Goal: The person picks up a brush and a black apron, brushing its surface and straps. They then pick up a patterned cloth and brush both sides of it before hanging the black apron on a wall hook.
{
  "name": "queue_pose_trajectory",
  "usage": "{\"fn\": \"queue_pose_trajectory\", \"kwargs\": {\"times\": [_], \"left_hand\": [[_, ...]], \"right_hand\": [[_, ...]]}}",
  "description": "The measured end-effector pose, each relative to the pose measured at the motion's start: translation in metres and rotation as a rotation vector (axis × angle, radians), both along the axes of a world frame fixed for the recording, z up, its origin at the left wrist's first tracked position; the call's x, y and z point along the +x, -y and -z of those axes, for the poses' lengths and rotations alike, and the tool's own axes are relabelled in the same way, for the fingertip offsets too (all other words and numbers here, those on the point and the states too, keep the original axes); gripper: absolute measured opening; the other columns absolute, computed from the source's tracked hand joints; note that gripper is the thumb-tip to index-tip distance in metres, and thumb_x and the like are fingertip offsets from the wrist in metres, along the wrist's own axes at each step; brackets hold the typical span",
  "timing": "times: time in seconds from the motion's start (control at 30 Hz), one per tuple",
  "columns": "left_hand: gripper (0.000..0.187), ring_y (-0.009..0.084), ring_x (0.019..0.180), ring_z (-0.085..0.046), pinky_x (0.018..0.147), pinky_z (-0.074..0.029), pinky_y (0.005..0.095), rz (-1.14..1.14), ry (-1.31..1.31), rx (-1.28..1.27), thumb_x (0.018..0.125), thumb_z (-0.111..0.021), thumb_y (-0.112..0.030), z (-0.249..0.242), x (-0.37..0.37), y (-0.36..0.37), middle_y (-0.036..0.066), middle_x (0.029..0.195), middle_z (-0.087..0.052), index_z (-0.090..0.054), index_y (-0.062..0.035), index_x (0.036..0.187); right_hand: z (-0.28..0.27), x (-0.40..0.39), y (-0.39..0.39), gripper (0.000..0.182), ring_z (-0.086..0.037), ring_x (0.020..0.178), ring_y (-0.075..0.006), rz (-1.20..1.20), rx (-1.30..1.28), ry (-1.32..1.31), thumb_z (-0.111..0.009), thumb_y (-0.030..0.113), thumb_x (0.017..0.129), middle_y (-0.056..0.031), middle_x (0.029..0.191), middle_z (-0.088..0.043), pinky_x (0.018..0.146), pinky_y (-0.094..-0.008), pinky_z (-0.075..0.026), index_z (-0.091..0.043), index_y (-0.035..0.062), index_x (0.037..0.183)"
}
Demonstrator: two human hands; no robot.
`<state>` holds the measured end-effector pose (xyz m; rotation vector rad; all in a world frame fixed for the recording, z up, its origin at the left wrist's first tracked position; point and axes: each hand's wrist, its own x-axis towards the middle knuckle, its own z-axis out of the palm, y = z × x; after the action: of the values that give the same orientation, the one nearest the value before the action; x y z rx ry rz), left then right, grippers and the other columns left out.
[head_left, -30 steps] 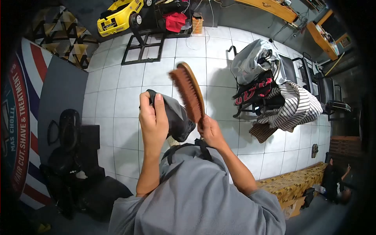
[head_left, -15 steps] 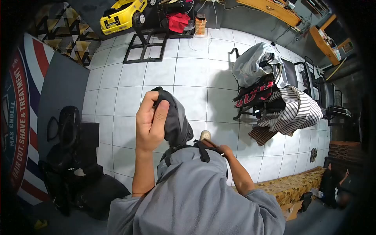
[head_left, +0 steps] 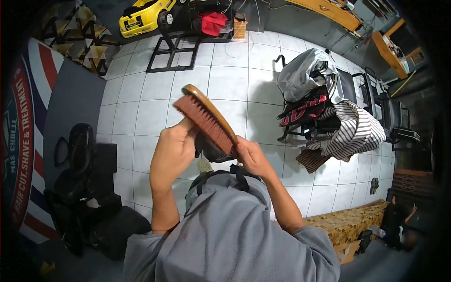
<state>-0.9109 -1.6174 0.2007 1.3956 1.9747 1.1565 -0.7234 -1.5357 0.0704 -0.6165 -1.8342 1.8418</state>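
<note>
My right hand (head_left: pixel 252 157) grips one end of a brush (head_left: pixel 213 113) with a curved wooden back and reddish-brown bristles. The brush slants up to the left, its bristles facing my left hand (head_left: pixel 172 151). Behind and below the bristles hangs a dark, soft-looking item (head_left: pixel 212 151), black and grey, whose kind I cannot make out. My left hand is closed on its upper part, with the fingertips partly hidden by the brush. Both hands are in front of my waist, above the tiled floor.
Clothes, including a striped garment (head_left: pixel 354 129), and a silvery cover (head_left: pixel 305 75) hang over a chair at the right. A black metal frame (head_left: pixel 173 52) and yellow toy car (head_left: pixel 145 19) are ahead. Dark chairs (head_left: pixel 80 164) stand left. A person (head_left: pixel 399 223) is at the lower right.
My right hand has come up from my waist with the brush, now in front of the dark item. My left hand has lowered slightly, moving left and turning its back toward me.
</note>
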Motion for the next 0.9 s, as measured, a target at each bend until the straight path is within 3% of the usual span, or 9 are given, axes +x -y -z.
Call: {"fn": "queue_pose_trajectory", "kwargs": {"times": [0.13, 0.23, 0.27, 0.33, 0.47, 0.53, 0.57, 0.7, 0.9], "left_hand": [[0.011, 0.0120, 0.055, -0.036, 0.052, -0.037, 0.0243, -0.008, 0.041, -0.008, 0.093, -0.050, -0.008, -0.018, -0.010, 0.004, 0.009, 0.060, -0.046, -0.053, 0.0014, 0.096], [0.013, 0.0104, 0.060, -0.038, 0.056, -0.037, 0.0230, 0.003, 0.201, 0.137, 0.095, -0.049, -0.011, -0.013, -0.013, 0.007, 0.004, 0.067, -0.049, -0.052, 0.0013, 0.095], [0.014, 0.0101, 0.060, -0.038, 0.056, -0.037, 0.0230, 0.015, 0.098, 0.196, 0.095, -0.049, -0.012, -0.010, -0.012, 0.005, 0.004, 0.067, -0.048, -0.052, 0.0013, 0.095], [0.017, 0.0091, 0.060, -0.036, 0.056, -0.036, 0.0232, 0.027, 0.008, 0.215, 0.097, -0.047, -0.015, -0.002, -0.011, 0.003, 0.002, 0.065, -0.043, -0.052, 0.0007, 0.093], [0.022, 0.0066, 0.059, -0.034, 0.052, -0.032, 0.0239, -0.067, 0.240, -0.032, 0.098, -0.043, -0.021, 0.009, -0.004, 0.002, -0.001, 0.060, -0.037, -0.050, -0.0011, 0.091], [0.023, 0.0050, 0.059, -0.032, 0.051, -0.030, 0.0236, -0.074, 0.265, -0.013, 0.098, -0.041, -0.021, 0.014, 0.003, -0.003, -0.002, 0.060, -0.035, -0.049, -0.0017, 0.087], [0.024, 0.0048, 0.059, -0.032, 0.051, -0.030, 0.0234, -0.073, 0.301, -0.017, 0.098, -0.041, -0.021, 0.019, 0.006, -0.005, -0.003, 0.060, -0.035, -0.048, -0.0017, 0.087], [0.024, 0.0038, 0.061, -0.031, 0.052, -0.030, 0.0224, 0.002, 0.440, 0.021, 0.098, -0.041, -0.020, 0.024, 0.014, -0.006, -0.004, 0.063, -0.037, -0.047, -0.0015, 0.085], [0.019, 0.0034, 0.068, -0.034, 0.060, -0.030, 0.0183, 0.091, 0.572, 0.177, 0.098, -0.039, -0.016, 0.015, 0.003, 0.008, -0.004, 0.075, -0.043, -0.046, -0.0037, 0.086]], "right_hand": [[0.107, 0.009, -0.010, 0.043, -0.048, 0.055, -0.0179, 0.158, -0.022, 0.175, -0.033, 0.038, 0.100, -0.0058, 0.062, -0.048, 0.052, -0.0292, -0.039, -0.055, 0.0008, 0.096], [0.235, 0.071, -0.005, 0.039, -0.058, 0.079, -0.0438, 0.054, 0.550, 0.766, -0.036, 0.030, 0.097, -0.0273, 0.089, -0.060, 0.068, -0.0495, -0.046, -0.061, 0.0006, 0.097], [0.254, 0.088, 0.000, 0.047, -0.059, 0.090, -0.0421, 0.043, 0.210, 1.144, -0.032, 0.038, 0.097, -0.0229, 0.105, -0.061, 0.081, -0.0508, -0.046, -0.063, 0.0031, 0.101], [0.254, 0.119, 0.018, 0.053, -0.059, 0.093, -0.0419, -0.216, 0.175, 1.377, -0.030, 0.043, 0.096, -0.0262, 0.102, -0.060, 0.082, -0.0482, -0.047, -0.064, 0.0016, 0.102], [0.348, 0.164, 0.036, 0.057, -0.060, 0.081, -0.0392, -0.204, 0.204, 1.186, -0.034, 0.049, 0.094, -0.0251, 0.088, -0.061, 0.072, -0.0451, -0.047, -0.062, -0.0006, 0.097], [0.278, 0.121, 0.019, 0.057, -0.061, 0.059, -0.0332, 0.043, 0.083, 0.998, -0.038, 0.052, 0.092, -0.0202, 0.066, -0.060, 0.055, -0.0412, -0.048, -0.059, -0.0015, 0.089], [0.238, 0.099, 0.011, 0.056, -0.061, 0.062, -0.0312, 0.108, 0.003, 0.810, -0.038, 0.050, 0.094, -0.0185, 0.072, -0.062, 0.058, -0.0396, -0.047, -0.060, -0.0011, 0.089], [0.050, 0.026, -0.015, 0.049, -0.040, 0.050, -0.0091, -0.001, -0.572, 0.083, -0.037, 0.047, 0.097, 0.0004, 0.059, -0.045, 0.047, -0.0238, -0.033, -0.054, 0.0043, 0.079], [0.048, 0.015, -0.028, 0.047, -0.036, 0.052, -0.0050, -0.152, -0.295, 0.032, -0.038, 0.042, 0.098, 0.0049, 0.059, -0.040, 0.046, -0.0223, -0.030, -0.052, 0.0042, 0.074]]}}
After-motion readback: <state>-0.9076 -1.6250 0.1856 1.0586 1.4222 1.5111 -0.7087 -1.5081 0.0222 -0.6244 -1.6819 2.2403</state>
